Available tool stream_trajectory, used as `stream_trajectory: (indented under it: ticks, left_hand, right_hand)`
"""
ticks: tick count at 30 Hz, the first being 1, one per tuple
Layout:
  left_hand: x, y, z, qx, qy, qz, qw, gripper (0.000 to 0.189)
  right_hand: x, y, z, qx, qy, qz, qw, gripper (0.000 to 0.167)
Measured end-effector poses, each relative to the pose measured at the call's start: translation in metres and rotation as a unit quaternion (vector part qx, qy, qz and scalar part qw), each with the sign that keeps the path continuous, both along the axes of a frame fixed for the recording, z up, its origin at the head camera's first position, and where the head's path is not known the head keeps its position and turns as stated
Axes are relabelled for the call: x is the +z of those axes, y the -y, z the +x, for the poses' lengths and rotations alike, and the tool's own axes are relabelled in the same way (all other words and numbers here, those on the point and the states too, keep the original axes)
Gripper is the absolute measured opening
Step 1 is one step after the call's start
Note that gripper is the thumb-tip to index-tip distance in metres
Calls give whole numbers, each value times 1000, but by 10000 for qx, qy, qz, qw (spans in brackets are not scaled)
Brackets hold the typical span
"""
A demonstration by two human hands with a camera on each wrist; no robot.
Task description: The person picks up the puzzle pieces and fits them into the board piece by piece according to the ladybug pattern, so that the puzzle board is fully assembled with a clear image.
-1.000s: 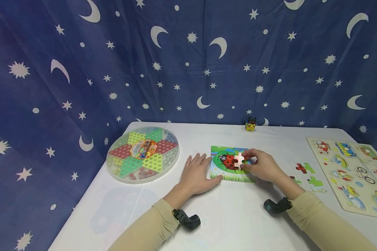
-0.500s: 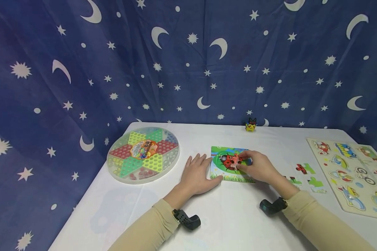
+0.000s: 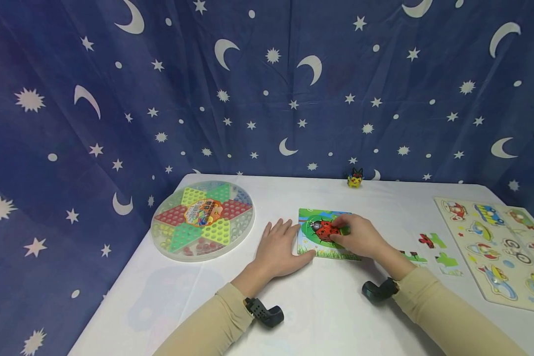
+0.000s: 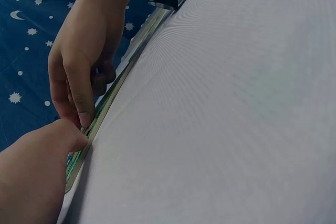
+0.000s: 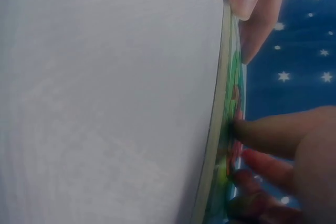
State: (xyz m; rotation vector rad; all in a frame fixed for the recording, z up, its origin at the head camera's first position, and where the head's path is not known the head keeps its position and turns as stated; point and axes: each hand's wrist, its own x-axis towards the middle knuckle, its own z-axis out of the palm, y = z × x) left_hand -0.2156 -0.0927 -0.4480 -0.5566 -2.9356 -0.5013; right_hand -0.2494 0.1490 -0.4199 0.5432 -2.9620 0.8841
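Observation:
A ladybug jigsaw puzzle [image 3: 310,247] lies in its tray on the white table, in the middle of the head view. My right hand [image 3: 359,237] pinches a red puzzle piece [image 3: 333,231] between thumb and fingers, down at the ladybug's body. The piece is partly hidden by the fingers, and how it sits cannot be told. Flat beside the tray's left edge rests my left hand [image 3: 277,253], fingers straight, thumb at the near left corner. In the right wrist view my right thumb and fingertips [image 5: 242,129] touch the picture surface.
Several loose puzzle pieces [image 3: 446,258] lie right of the tray. Further right is a wooden peg puzzle board [image 3: 467,242]. A round Chinese checkers set [image 3: 203,212] is at the left. A small yellow figurine [image 3: 354,179] stands near the back edge, before a starry blue curtain [image 3: 249,74].
My right hand has moved slightly left and lowered the puzzle piece onto the ladybug picture; its glare is gone. My left hand has stayed in place.

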Motion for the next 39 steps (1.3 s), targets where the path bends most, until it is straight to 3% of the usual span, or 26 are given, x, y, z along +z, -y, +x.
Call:
stream_trajectory:
  ticks: [8,18,24,39]
  left_hand:
    - [-1,0,0,-6,8,-26,10000,82]
    - [0,-1,0,-18,59,-12,10000,81]
    - [1,-1,1,-6,23,-42,10000,82]
    - [0,-1,0,-23,-4,29,10000,83]
  right_hand:
    - [1,5,1,378,-502,578,9963,23]
    - [8,12,6,559,-521,1086,9911,22]
    - [3,4,5,823,-330,585,9943,29]
    - [10,-33,18,116,91,53,9999,33]
